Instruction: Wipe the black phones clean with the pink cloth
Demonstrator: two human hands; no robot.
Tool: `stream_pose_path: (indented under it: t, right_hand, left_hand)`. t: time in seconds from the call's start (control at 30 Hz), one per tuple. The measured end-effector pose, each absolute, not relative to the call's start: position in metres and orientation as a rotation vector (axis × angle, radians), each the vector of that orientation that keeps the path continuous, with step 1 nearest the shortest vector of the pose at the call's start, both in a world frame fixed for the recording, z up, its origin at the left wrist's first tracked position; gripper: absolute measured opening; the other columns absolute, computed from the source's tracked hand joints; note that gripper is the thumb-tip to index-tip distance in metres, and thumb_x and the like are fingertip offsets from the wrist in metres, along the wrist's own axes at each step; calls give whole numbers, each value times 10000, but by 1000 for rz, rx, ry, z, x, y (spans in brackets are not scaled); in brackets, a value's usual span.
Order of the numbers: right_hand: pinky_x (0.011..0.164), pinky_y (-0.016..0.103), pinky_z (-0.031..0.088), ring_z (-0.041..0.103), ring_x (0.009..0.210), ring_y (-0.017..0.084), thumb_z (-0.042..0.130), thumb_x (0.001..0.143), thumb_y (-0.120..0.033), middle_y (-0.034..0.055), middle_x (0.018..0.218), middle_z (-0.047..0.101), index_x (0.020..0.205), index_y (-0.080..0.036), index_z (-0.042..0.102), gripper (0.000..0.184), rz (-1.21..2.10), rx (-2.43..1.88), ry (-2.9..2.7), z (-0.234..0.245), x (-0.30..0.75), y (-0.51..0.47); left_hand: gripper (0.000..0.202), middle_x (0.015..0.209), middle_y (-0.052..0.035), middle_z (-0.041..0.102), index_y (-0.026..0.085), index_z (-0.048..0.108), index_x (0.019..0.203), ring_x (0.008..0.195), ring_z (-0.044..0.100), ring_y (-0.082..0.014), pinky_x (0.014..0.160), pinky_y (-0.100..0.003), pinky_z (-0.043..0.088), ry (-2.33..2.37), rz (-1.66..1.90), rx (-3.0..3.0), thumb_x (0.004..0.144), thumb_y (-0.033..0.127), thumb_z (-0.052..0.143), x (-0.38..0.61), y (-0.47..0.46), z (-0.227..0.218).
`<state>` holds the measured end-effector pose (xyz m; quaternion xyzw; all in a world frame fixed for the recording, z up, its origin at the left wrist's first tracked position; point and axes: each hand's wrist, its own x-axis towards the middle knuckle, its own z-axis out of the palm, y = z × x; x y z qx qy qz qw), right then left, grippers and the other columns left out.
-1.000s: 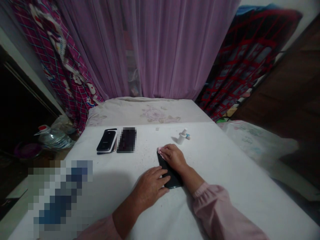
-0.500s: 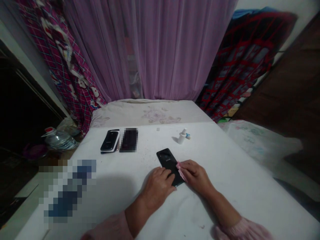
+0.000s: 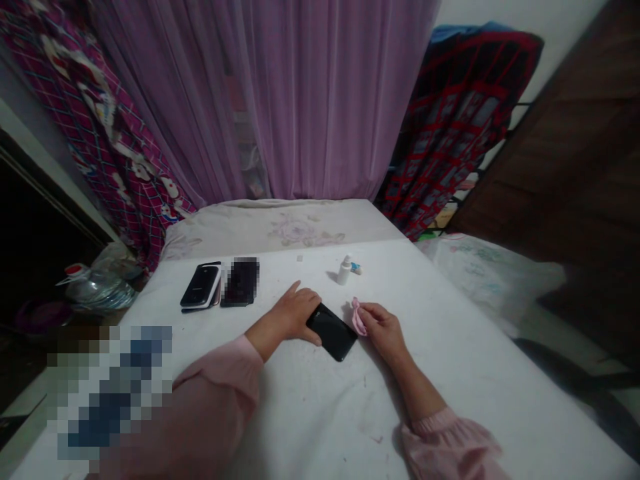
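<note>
Phone is gripped on or just above the white sheet by the left hand, thumb and fingers parted around one end; pink cloth is pinched by the right hand

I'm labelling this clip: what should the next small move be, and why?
Probably lay the pink cloth on the exposed dark face of the phone: the left hand grips one end, and the right hand pinches the cloth close beside the other.
</note>
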<state>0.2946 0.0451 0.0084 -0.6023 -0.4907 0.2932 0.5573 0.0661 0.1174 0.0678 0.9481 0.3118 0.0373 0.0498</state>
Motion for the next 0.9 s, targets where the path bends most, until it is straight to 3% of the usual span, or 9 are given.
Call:
stream_pose_path:
  t: [0.07,0.17,0.27,0.33,0.53,0.7,0.9]
  right_hand:
    - [689,364,530,654,744,230,655,749,-561,87,784,715,822,-175,762,407,655,-1421,-1173,7,295,43]
    - [737,365,530,662,771,225,619,782,-525,87,826,725,828,-189,762,368,561,-1447,-1222,8,292,39]
    - [772,345,527,668,822,218,570,826,-458,80,873,730,874,-209,761,317,460,-1458,-1346,10,284,38]
    - [776,327,524,667,848,208,535,860,-398,73,905,728,922,-224,758,289,408,-1477,-1463,12,278,41]
    - [757,314,476,618,862,207,538,918,-246,68,923,718,911,-245,762,224,197,-1603,-1940,17,265,59]
    - [778,298,458,618,857,191,576,911,-170,60,914,727,913,-225,756,188,220,-1444,-2157,25,236,75]
    - [791,305,429,623,863,189,576,940,-220,67,908,729,960,-219,746,171,158,-1269,-2351,30,201,76]
  left_hand:
    - [737,1088,-163,675,123,627,1059,1079,611,-344,1089,-555,330,1250,192,2849,573,643,816,66,100,65]
    - [602,992,-173,669,98,633,1017,978,622,-355,921,-524,475,1597,311,2732,702,597,754,52,67,49]
    - [588,1208,-181,617,110,541,1257,1096,584,-335,955,-494,479,1549,601,2687,819,478,679,29,38,28]
    - [527,1276,-169,585,133,503,1313,1168,553,-316,1006,-483,460,1444,753,2645,873,400,617,15,26,17]
    - [467,1179,-149,592,150,601,1222,1058,581,-304,908,-478,519,1441,880,2511,806,339,701,5,22,17]
    - [458,1150,-146,591,156,632,1204,1043,573,-303,892,-483,523,1464,901,2523,790,330,723,10,21,22]
    - [488,1172,-162,595,144,631,1201,1067,562,-328,914,-515,503,1529,827,2574,769,340,745,11,18,24]
